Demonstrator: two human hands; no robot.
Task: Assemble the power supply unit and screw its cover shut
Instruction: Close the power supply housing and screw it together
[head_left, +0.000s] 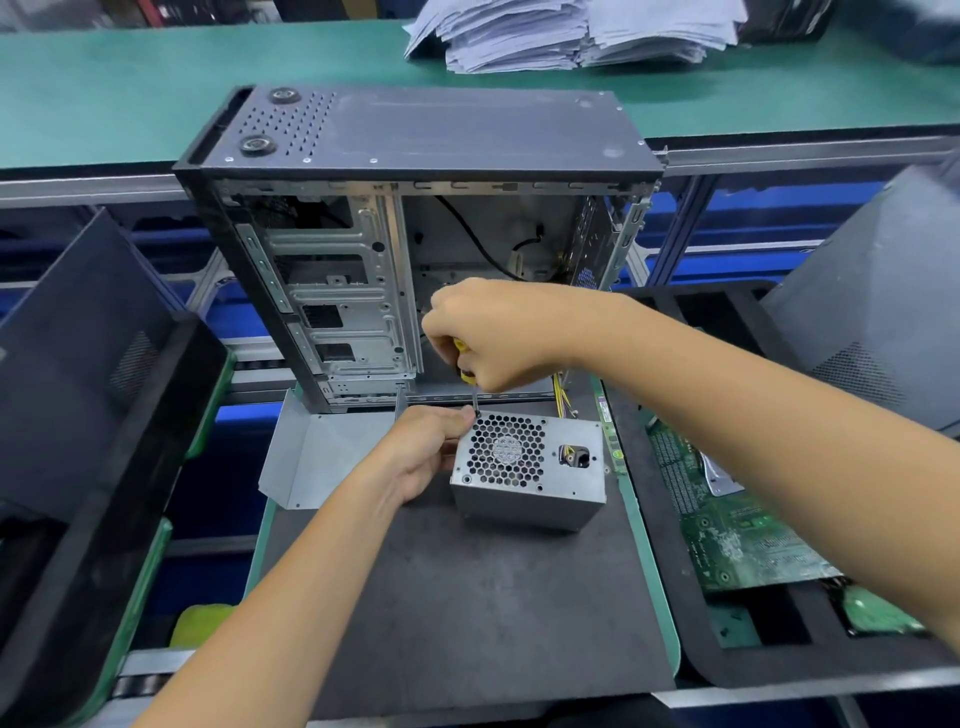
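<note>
The power supply unit (527, 470) sits on a dark mat (467, 597), its top face with the honeycomb fan grille turned up toward the camera and a small opening with coloured wires at the right of that face. A screwdriver (469, 387) with a yellow handle stands nearly upright over the unit's far left corner, its thin dark shaft coming down to the cover's edge there. The right hand (485, 335) is curled in a fist around the handle, directly above that corner. The left hand (431, 447) lies against the unit's left side, its fingers bent round the corner, with the thumb and forefinger meeting at the lower end of the shaft. A bent grey metal sheet (317, 457) lies on the mat just left of the left hand. Behind the unit stands an open computer case (415, 234), its drive bays and loose cables showing; yellow wires run from the unit toward it. A green circuit board (737, 535) rests in a tray to the right, and stacked papers (571, 31) lie on the green bench beyond.
</note>
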